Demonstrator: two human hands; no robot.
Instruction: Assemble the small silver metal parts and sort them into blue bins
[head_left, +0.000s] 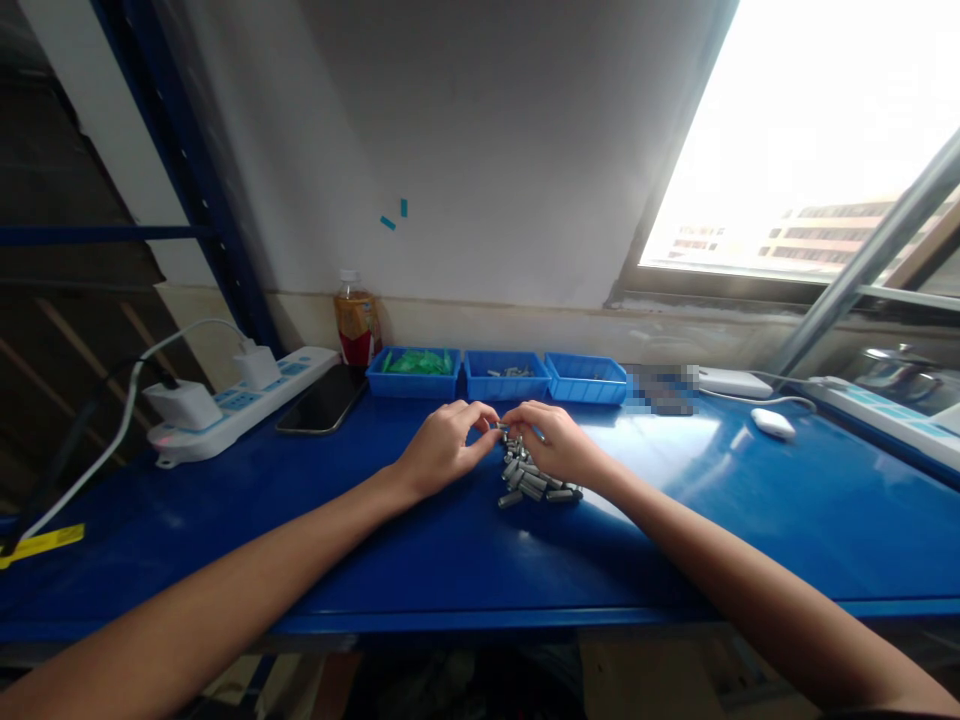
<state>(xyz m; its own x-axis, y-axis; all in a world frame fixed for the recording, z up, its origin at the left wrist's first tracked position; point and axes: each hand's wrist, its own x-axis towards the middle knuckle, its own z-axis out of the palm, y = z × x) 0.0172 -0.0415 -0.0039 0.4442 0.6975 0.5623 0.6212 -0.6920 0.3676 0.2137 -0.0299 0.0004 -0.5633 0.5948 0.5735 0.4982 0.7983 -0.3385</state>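
Note:
My left hand [448, 445] and my right hand [559, 440] meet fingertip to fingertip over the middle of the blue table [480, 570]. Between their pinched fingers is a small metal piece [501, 427], too small to name; both hands seem to grip it. Under and beside my right hand lies a loose pile of short silver metal cylinders [531, 484], partly hidden by that hand. Just behind the hands stands a blue bin [507, 387] with small metal parts in it. To its left, another blue bin [414, 387] holds green pieces.
A third blue bin [586, 388] stands at the right of the row. A drink bottle [356, 325], a phone [322, 400] and a power strip [247, 400] with chargers are at the left. On the right lie a white case [772, 423], a white power bank [733, 382] and another power strip [892, 420].

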